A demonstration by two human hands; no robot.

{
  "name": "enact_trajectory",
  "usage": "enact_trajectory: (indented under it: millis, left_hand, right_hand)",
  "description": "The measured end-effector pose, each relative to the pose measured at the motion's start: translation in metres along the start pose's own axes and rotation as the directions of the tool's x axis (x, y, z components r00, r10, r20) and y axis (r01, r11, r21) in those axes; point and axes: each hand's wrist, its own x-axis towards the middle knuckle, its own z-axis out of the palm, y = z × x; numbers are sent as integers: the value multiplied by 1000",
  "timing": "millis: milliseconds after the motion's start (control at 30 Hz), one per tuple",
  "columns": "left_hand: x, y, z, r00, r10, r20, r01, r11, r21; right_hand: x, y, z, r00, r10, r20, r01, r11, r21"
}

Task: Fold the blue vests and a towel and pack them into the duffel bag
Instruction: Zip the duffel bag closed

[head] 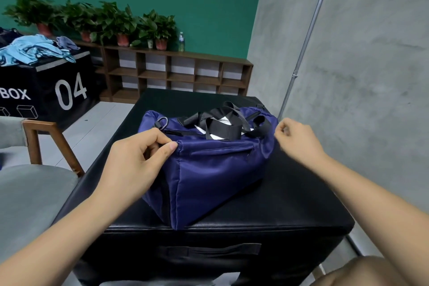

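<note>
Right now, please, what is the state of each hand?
Left hand: pinches the top corner of the duffel bag.
Right hand: fingers curled at the bag's other end; any hold cannot be told.

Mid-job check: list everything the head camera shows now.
duffel bag: one, navy, on the near black box
straps: black, across the bag's opening
white item: one, inside the bag
padded box: one, black, under the bag
box marked 04: one, black, far left
clothes: pile, light blue, on that box
potted plants: about five, green, on the shelf
bottle: one, clear, right of the plants
shelf: one, brown, back wall
chair: one, grey seat, left
left hand: pinches the bag's near top corner
right hand: fingers curled, at the bag's right end
</note>
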Motion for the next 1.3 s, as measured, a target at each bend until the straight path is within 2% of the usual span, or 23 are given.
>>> enact_trajectory:
  millis: [133,300,467,600,767,900,1000,1100,1200,1300]
  left_hand:
    - [0,0,0,1000,7,2,-7,1000,11]
    - [-1,0,0,1000,26,0,-26,999,35]
    - [-3,5,-4,994,50,98,-64,988,140]
    - [0,2,-3,996,51,73,-65,975,211]
    - [15,-8,-4,1000,-10,4,8,966,258]
    - [29,-17,4,976,-162,-145,190,959,209]
    - [32,-16,12,961,-194,-197,224,964,146]
    - [26,-9,21,972,-148,-181,176,973,151]
    - [18,4,30,990,-6,-144,43,965,258]
    - [7,22,40,995,85,-60,-64,956,288]
  right_hand:
    - [40,18,5,990,141,-2,-139,979,150]
    - [63,23,20,960,219,172,-272,875,401]
    - [68,28,36,961,233,148,-276,849,450]
    - [64,39,41,960,260,104,-278,828,488]
    - [32,48,37,952,298,63,-279,771,573]
    - [-7,40,31,929,348,127,-329,618,714]
    - [-38,27,33,914,365,178,-364,544,756]
    - [-69,16,37,909,363,207,-378,505,776]
    - [-97,4,38,915,336,222,-368,476,799]
    - [-124,-12,36,925,305,228,-358,494,792]
